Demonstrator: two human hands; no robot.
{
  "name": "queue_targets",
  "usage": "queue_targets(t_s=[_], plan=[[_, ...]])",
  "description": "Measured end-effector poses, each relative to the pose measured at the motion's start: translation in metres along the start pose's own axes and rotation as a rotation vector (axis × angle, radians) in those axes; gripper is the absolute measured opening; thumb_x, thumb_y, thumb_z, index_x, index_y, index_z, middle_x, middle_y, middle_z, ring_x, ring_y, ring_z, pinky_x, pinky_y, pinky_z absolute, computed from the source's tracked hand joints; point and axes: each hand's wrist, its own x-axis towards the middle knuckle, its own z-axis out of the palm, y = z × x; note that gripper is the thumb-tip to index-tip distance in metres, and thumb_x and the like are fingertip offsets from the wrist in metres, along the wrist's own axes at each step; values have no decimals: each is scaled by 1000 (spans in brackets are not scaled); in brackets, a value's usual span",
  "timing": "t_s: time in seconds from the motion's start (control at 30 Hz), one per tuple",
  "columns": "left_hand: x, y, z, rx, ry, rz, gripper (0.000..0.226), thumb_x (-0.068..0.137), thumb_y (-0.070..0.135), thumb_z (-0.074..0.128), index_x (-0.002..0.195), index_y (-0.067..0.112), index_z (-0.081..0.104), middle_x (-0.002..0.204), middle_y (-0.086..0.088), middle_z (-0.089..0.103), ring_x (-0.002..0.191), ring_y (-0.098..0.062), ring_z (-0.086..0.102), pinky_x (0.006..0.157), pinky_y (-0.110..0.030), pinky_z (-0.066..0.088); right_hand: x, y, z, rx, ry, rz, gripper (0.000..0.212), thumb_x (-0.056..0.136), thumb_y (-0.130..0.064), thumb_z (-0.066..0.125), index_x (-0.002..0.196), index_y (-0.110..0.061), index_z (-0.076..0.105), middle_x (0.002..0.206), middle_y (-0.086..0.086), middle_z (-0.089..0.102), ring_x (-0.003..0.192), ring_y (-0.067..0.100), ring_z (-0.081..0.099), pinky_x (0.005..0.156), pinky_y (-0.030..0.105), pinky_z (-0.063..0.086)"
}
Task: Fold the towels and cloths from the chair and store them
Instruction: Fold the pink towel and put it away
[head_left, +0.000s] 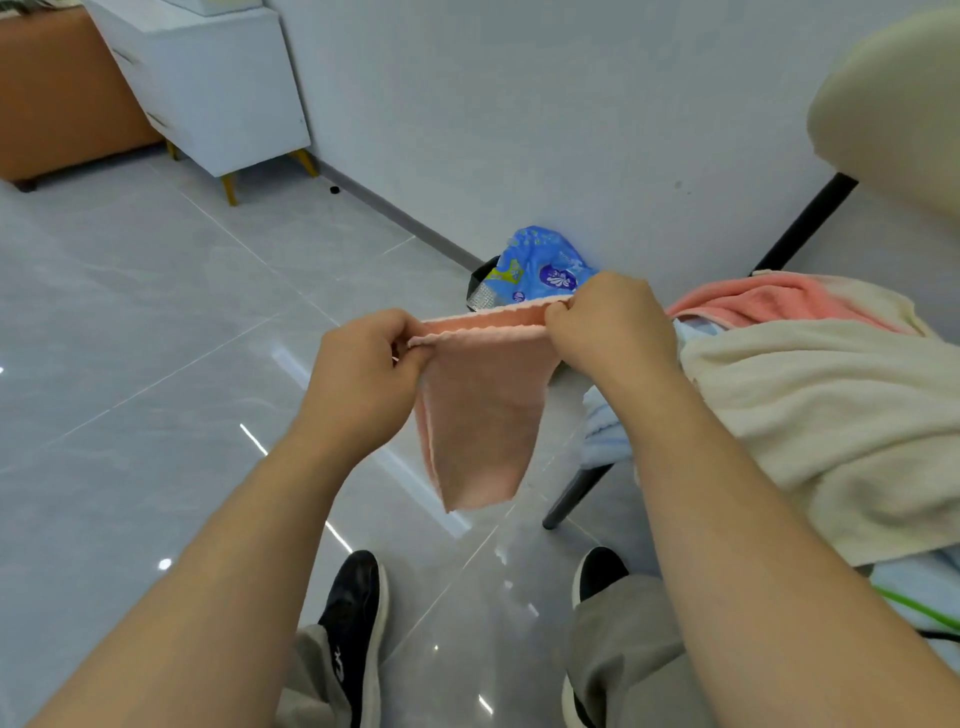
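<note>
Hands first: your left hand (363, 364) and right hand (608, 322) each pinch a top corner of the pink cloth (478, 415) mid-frame, fingers curled tight, so it hangs folded above the floor (156, 364). Right of frame, the chair (893, 104) holds a cream towel (805, 415) over a coral towel (769, 301), with a light blue towel (602, 431) underneath.

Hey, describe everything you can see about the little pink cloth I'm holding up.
The pink cloth is small, soft and fleecy-looking, with a scalloped edge. It is doubled over, top edges together, hanging freely above the tiled floor. The left hand and right hand pinch its top corners, holding that edge taut.
</note>
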Motion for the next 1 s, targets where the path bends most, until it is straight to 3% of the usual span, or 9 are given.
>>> queue_targets(t_s=[0.2, 0.43, 0.6, 0.67, 0.73, 0.8, 0.87, 0.93, 1.0], plan=[[1, -6, -7, -88, 26, -91, 15, 86, 15, 73, 78, 28, 73, 63, 12, 60, 57, 2, 55, 51, -4, 35, 2, -3, 9, 42, 30, -35, 11, 78, -17, 54, 69, -10, 53, 61, 2, 41, 65, 27, 43, 48, 27, 24], [-4, -7, -12, -152, 10, -103, 17, 85, 14, 74, 81, 31, 75, 71, 9, 69, 64, -1, 60, 56, -6, 43, -2, -1, 18, 103, -6, -17, 24, 80, -14, 53, 84, -14, 76, 85, 7, 70, 81, 30, 62, 68, 28, 47], [-2, -6, -12, -211, -2, -125, 22, 84, 12, 75, 77, 33, 73, 74, 13, 70, 73, -1, 66, 63, -9, 50, -2, -4, 20, 148, -78, -59, 42, 74, -7, 46, 86, -25, 81, 97, 2, 73, 92, 24, 64, 81, 32, 56], [-2, -6, -11, -234, -8, -138, 20, 85, 9, 72, 81, 28, 75, 76, 14, 71, 74, 1, 66, 70, -14, 54, -1, -3, 21, 132, -92, -41, 33, 75, -12, 48, 83, -20, 79, 92, 4, 71, 86, 24, 62, 70, 27, 52], [-1, -5, -11, -263, 0, -160, 19, 85, 6, 69, 86, 25, 76, 78, 13, 72, 74, 0, 67, 72, -17, 56, -2, -3, 21, 131, -66, -22, 18, 77, -13, 57, 62, -12, 67, 67, 4, 60, 65, 22, 54, 52, 23, 36], [-1, -4, -12, -308, 14, -187, 20, 85, 7, 69, 91, 26, 72, 79, 8, 73, 73, -3, 68, 67, -18, 57, -3, -4, 20, 147, -38, -26, 24, 77, -12, 58, 53, -10, 57, 54, 4, 49, 56, 22, 46, 48, 24, 30], [-1, -4, -13, -342, 5, -207, 27, 85, 8, 71, 102, 28, 68, 81, 5, 74, 73, -4, 69, 65, -19, 57, -6, -5, 18, 137, -34, -63, 19, 77, -10, 57, 65, -13, 72, 66, 6, 64, 71, 26, 59, 58, 24, 41], [0, -7, -13, -352, -28, -213, 32, 85, 10, 72, 112, 27, 69, 83, 5, 74, 78, -5, 70, 73, -23, 59, -8, -5, 16, 157, -47, -79, 27, 77, -6, 56, 82, -17, 80, 84, 5, 74, 85, 26, 66, 75, 28, 54], [0, -9, -13, -369, -54, -219, 24, 85, 10, 72, 104, 25, 75, 83, 4, 75, 80, -9, 72, 77, -27, 59, -6, -2, 16, 227, -67, -53, 30, 75, -3, 54, 81, -17, 79, 84, 5, 74, 83, 26, 69, 81, 37, 59]])
